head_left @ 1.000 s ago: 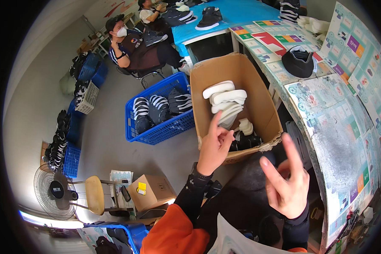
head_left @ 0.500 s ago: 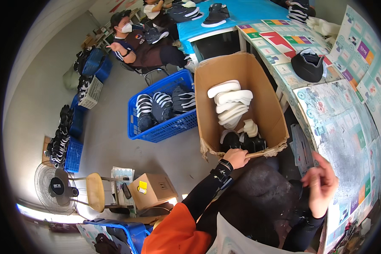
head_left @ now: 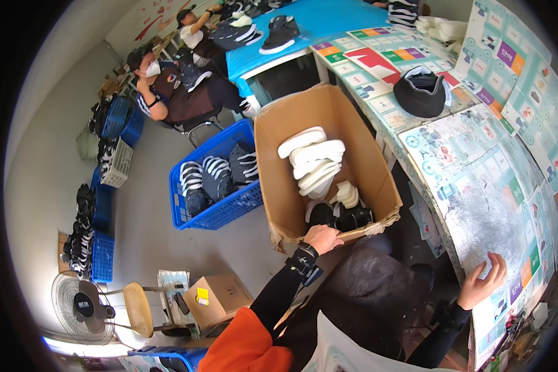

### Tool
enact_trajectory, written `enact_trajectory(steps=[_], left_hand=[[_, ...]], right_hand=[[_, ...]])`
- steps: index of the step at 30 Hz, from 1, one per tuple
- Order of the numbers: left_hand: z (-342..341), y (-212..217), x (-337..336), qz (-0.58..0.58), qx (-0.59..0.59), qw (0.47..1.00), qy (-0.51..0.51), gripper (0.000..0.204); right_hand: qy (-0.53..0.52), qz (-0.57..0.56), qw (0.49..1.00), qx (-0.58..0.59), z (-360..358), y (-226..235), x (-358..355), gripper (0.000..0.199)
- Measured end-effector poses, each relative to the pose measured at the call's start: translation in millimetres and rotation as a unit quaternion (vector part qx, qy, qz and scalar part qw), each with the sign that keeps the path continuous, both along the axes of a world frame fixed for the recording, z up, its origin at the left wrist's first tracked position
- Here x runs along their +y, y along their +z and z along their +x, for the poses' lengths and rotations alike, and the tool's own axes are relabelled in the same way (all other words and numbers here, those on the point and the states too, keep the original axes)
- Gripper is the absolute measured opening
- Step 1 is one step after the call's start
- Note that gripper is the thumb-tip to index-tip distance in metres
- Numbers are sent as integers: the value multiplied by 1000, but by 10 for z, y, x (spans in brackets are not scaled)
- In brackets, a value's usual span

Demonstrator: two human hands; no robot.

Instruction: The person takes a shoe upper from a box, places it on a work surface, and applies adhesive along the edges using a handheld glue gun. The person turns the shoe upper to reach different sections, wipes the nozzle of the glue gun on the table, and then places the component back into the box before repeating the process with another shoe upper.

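Our left hand (head_left: 322,239) grasps a cardboard box (head_left: 361,139) by its near rim, apparently to steady it, our empty right hand (head_left: 482,283) loosely curled over the paper-covered desk (head_left: 477,201), as white soles (head_left: 317,159) lie piled inside and a blue basket (head_left: 228,215) of shoes (head_left: 216,178) stands alongside.

Basket (head_left: 226,212) left of carton (head_left: 367,152)

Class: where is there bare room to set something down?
Free: the worktable between its black shoe and the right hand; the floor between the blue basket and cardboard box. Crowded: the near end of the open carton, with dark shoes.
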State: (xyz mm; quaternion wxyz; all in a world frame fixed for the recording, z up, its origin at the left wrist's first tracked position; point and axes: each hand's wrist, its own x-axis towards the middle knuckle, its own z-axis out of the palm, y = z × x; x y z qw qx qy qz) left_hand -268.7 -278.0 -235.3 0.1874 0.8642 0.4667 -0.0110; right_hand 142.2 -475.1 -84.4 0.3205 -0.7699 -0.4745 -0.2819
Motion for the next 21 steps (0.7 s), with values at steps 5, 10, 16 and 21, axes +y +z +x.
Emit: enact_trajectory(steps=[5,10,16,21], left_hand=[[-55,73,181,-55,20,997,-56,39],[-83,-81,254,-20,3,995,-97,39],[-114,-117,234,28,-38,992,-113,42],[-92,-40,271,44,-67,989,-125,48]], right_hand=[[29,9,999,32,16,-27,-38,18],[40,20,998,39,34,-16,-83,15],[39,8,998,39,3,-5,-12,10],[42,19,998,39,20,4,-12,9]])
